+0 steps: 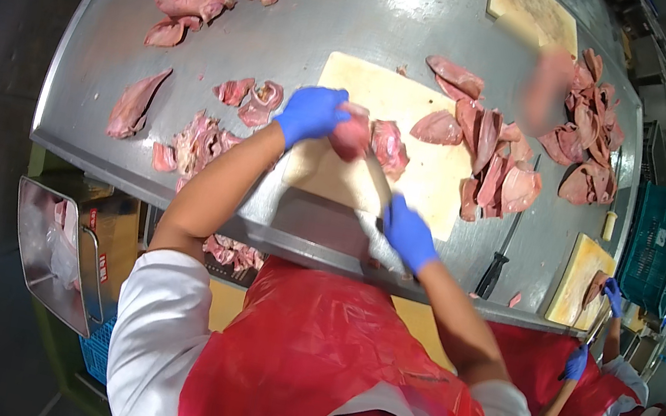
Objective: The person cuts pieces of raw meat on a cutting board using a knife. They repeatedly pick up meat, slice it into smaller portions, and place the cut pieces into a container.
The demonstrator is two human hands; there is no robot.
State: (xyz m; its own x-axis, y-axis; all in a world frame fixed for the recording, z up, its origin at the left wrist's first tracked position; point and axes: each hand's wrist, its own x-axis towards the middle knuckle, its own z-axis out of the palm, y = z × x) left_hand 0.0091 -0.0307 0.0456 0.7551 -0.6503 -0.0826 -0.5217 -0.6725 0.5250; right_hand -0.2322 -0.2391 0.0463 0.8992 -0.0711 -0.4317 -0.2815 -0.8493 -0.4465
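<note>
Both my hands wear blue gloves over a cream cutting board [432,185]. My left hand [311,116] is closed on a piece of pink meat [350,134] at the board's left part. Another cut piece [389,149] lies just right of it on the board. My right hand [408,232] grips a knife, its handle hidden in the fist. The knife's blade [376,182] points up and left, its tip end close to the held meat. A pile of pinkish slices [495,160] rests over the board's right edge.
Trimmings [201,144] and a longer piece [137,106] lie left on the steel table [311,24]. A sharpening steel [495,270] with black handle lies right. More meat [590,119] is piled far right. At the right, a co-worker's gloved hands [576,363] work beside another board [573,275].
</note>
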